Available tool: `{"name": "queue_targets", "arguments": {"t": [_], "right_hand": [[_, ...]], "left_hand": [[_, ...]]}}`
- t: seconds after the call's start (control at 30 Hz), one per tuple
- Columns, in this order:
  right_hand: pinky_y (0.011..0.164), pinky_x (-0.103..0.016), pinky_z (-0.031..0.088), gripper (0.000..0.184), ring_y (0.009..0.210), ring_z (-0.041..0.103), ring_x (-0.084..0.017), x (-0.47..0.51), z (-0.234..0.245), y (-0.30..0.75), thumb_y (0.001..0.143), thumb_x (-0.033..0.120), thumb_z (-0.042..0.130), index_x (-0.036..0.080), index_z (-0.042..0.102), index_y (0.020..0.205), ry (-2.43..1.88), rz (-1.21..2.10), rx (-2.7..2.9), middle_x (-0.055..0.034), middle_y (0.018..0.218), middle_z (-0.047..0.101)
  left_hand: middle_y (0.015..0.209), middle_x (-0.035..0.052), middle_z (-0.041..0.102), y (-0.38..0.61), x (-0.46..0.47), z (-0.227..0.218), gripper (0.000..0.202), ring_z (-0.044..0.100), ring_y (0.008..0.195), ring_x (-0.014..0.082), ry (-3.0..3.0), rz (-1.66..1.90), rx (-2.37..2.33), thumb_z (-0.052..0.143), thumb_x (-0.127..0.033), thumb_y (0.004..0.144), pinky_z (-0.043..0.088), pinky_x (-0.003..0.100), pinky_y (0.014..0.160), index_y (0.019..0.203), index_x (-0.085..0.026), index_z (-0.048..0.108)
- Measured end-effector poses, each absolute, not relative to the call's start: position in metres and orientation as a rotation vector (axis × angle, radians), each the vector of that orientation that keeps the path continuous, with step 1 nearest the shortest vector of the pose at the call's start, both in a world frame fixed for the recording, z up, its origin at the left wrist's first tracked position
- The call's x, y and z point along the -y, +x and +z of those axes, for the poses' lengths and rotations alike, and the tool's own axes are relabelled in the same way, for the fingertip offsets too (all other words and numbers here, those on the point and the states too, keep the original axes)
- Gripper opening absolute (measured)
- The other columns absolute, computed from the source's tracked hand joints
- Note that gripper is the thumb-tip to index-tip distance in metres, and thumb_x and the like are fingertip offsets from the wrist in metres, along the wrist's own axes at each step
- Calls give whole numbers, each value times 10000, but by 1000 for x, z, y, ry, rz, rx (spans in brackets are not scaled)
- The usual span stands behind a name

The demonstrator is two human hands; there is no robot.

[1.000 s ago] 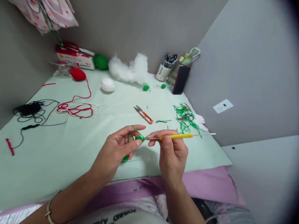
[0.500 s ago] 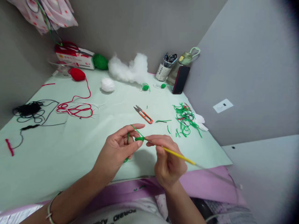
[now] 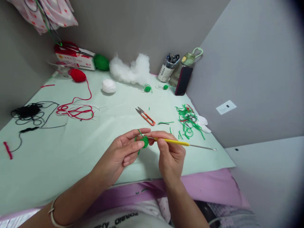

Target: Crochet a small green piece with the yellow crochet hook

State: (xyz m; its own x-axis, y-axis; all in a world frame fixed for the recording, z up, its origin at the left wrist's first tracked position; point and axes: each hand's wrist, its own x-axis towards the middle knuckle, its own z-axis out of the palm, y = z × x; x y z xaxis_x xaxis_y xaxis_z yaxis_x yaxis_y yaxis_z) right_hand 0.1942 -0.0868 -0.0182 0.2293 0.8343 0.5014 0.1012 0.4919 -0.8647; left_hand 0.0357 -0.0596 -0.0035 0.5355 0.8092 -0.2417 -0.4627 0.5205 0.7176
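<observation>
Pinched between the thumb and fingers of my left hand [image 3: 127, 148] is a small green crochet piece [image 3: 145, 142]. Green yarn runs from it over my raised left index finger. My right hand [image 3: 171, 155] grips a crochet hook [image 3: 175, 141] by its yellow handle, and the hook's near end meets the top of the piece. The hook's other metal end points out to the right. Just beyond both hands, orange thread snips [image 3: 145, 116] lie on the table.
Green yarn scraps [image 3: 188, 122] are heaped at right, near a phone [image 3: 184, 81] leaning on a bottle [image 3: 189, 59]. Along the back are white stuffing [image 3: 129, 71], a white yarn ball [image 3: 108, 86] and green yarn [image 3: 101, 62]. Red yarn [image 3: 78, 75] and black yarn [image 3: 27, 110] lie at left.
The crochet piece has turned so its round face shows more. My right hand has shifted slightly left, and the hook has swung from slanting to nearly level.
</observation>
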Motion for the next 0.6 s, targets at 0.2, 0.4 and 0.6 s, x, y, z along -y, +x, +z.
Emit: {"name": "queue_targets", "arguments": {"t": [0.2, 0.4, 0.6], "right_hand": [[677, -272, 622, 182, 719, 725, -133, 88, -18, 194, 1049, 270, 629, 250, 804, 1004, -978, 649, 1235, -17, 910, 810], [782, -324, 648, 308, 932, 754, -183, 94, -30, 192, 1002, 112, 650, 313, 796, 1184, -1033, 171, 1561, -57, 1089, 790], [674, -320, 612, 235, 754, 717, -163, 90, -27, 197, 1036, 173, 613, 290, 805, 1105, -981, 395, 1330, -37, 929, 781]], "left_hand": [[755, -43, 580, 35, 60, -5, 256, 303, 476, -6, 702, 855, -662, 854, -268, 870, 244, 155, 454, 1126, -251, 851], [693, -67, 532, 40, 63, -3, 340, 292, 465, -4, 620, 915, -710, 916, -267, 808, 254, 145, 437, 1140, -239, 849], [626, -92, 427, 38, 58, -1, 253, 235, 467, -8, 481, 884, -659, 917, -224, 778, 243, 123, 422, 1020, -167, 875]]}}
